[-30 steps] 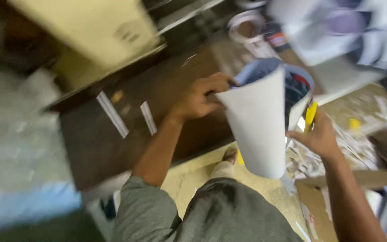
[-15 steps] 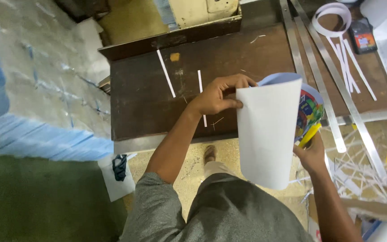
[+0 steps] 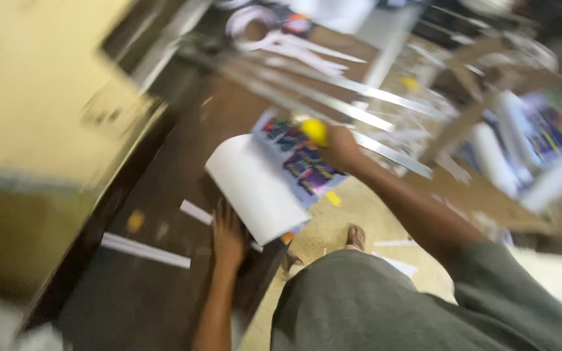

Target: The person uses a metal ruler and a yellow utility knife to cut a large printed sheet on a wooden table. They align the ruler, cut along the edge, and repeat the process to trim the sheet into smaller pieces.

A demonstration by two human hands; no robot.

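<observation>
The view is blurred. A large printed sheet lies half curled over the edge of a dark brown board, with its white back near me and its colourful printed face further off. My left hand rests on the board at the sheet's near edge, fingertips at or under the paper. I cannot tell whether it grips. My right hand is at the sheet's far edge, shut on a small yellow tool.
White paper strips lie on the board. Long metal strips and a loop of white strip lie beyond it. Cardboard and rolled prints crowd the right. My sandalled foot stands on the tan floor. A pale yellow panel fills the left.
The sheet was held up, curled between both hands; now it is lower, spread over the board's edge with the print showing. My left hand dropped to its near edge. The camera swung.
</observation>
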